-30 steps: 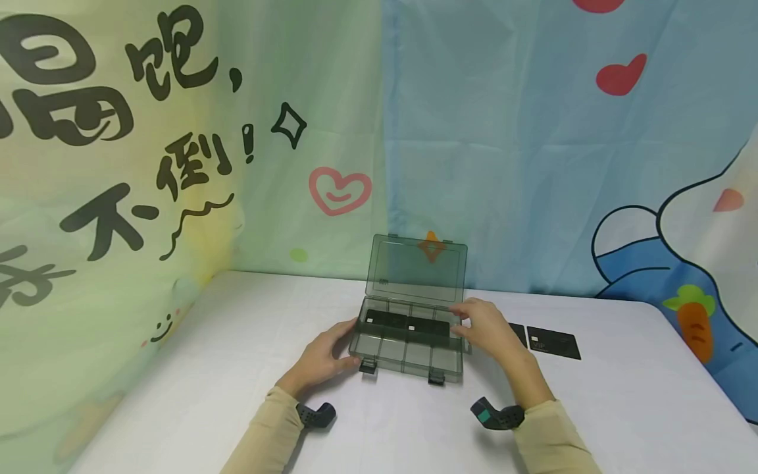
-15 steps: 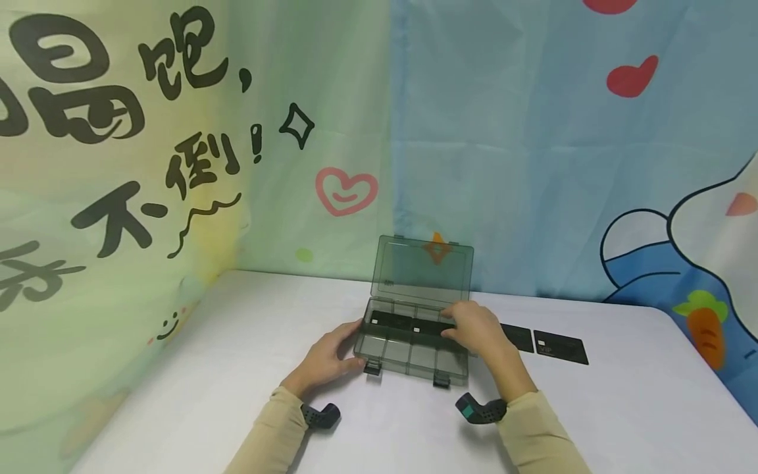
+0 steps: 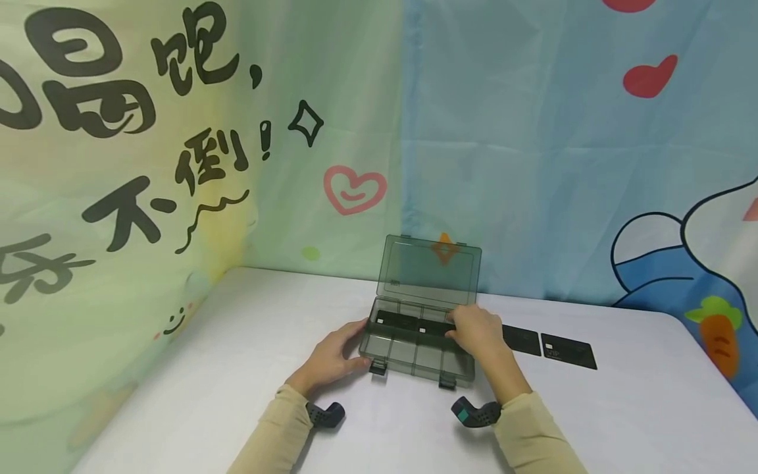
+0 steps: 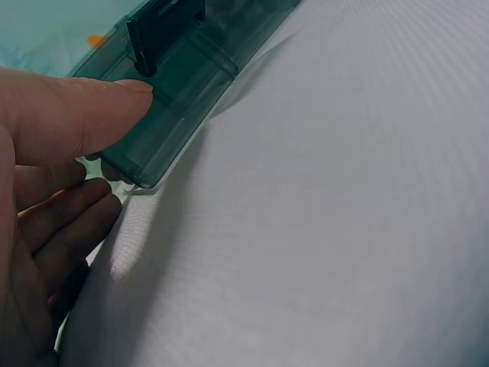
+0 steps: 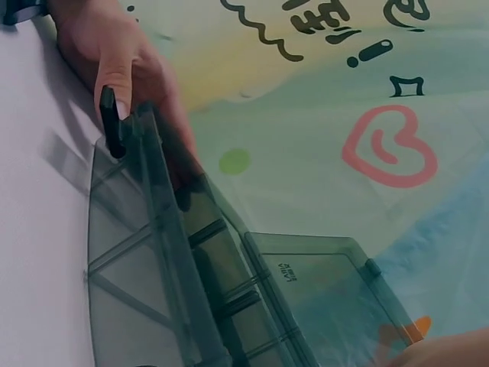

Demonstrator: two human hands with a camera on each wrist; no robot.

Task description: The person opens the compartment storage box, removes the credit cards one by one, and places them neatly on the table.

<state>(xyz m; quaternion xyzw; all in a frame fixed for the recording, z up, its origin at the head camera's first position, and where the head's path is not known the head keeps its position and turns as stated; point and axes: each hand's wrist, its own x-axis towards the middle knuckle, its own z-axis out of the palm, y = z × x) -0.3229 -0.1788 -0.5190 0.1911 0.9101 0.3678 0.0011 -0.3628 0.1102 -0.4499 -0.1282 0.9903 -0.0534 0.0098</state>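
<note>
A smoky transparent plastic box with dividers lies on the table, its lid raised at the back. My left hand grips its left front corner; in the left wrist view the thumb presses beside a dark latch. Two black cards lie in a row at the box, a left card and a right card. My right hand reaches over the box's right side, thumb and index finger about the right card's end, which they hide. In the right wrist view only that hand's edge shows.
To the right of the box, two more black cards lie flat on the white table, a nearer one and a farther one. A printed cloth backdrop stands behind the table. Both wrists wear dark cameras.
My right hand has moved left over the box, onto the right card's end, uncovering more of the nearer table card. My left hand keeps its grip. The head view has shifted slightly.
</note>
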